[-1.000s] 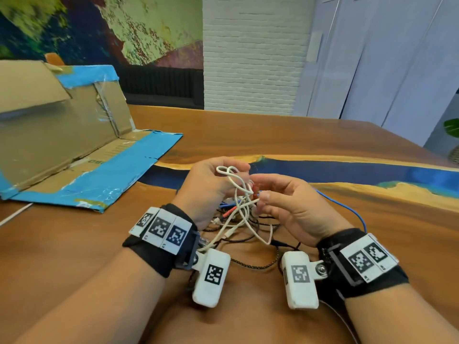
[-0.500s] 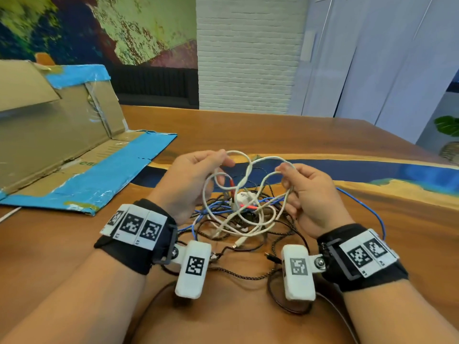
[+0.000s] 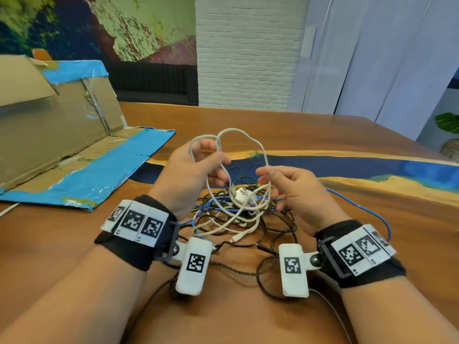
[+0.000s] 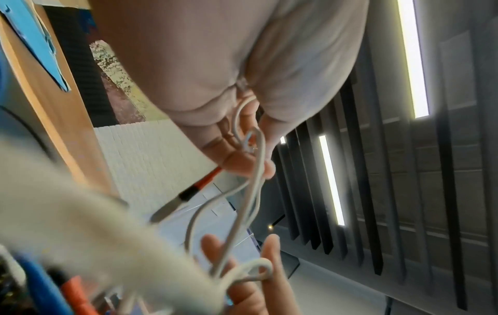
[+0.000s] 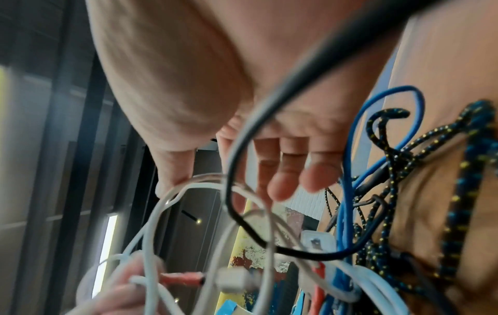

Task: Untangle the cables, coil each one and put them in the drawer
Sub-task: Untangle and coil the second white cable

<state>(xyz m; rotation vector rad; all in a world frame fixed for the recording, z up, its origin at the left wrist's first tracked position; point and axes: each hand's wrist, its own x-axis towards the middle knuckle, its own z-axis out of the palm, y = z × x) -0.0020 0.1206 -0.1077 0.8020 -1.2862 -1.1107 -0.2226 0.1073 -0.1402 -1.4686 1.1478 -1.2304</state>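
A: Head view first: where is the white cable (image 3: 263, 155)?

B: Lifted off the counter (image 3: 285, 125) in a big loop between both hands. The left hand (image 3: 188, 175) pinches it between thumb and fingers, so that grip is clenched on the cable.

A: And the right hand (image 3: 300, 189)?

B: Its fingers curl around white strands on the loop's other side, grasping the same cable. In the right wrist view the fingers (image 5: 280, 170) look fairly straight, with white loops at the thumb.

A: What lies below the grips?

B: The tangle (image 3: 238, 214) of blue, black, braided and white cables on the counter, with a small white adapter (image 3: 242, 194) in it. A blue cable (image 3: 367, 209) trails out past the right wrist. Beyond the left hand lies a cardboard box (image 3: 62, 135), its flap taped blue.
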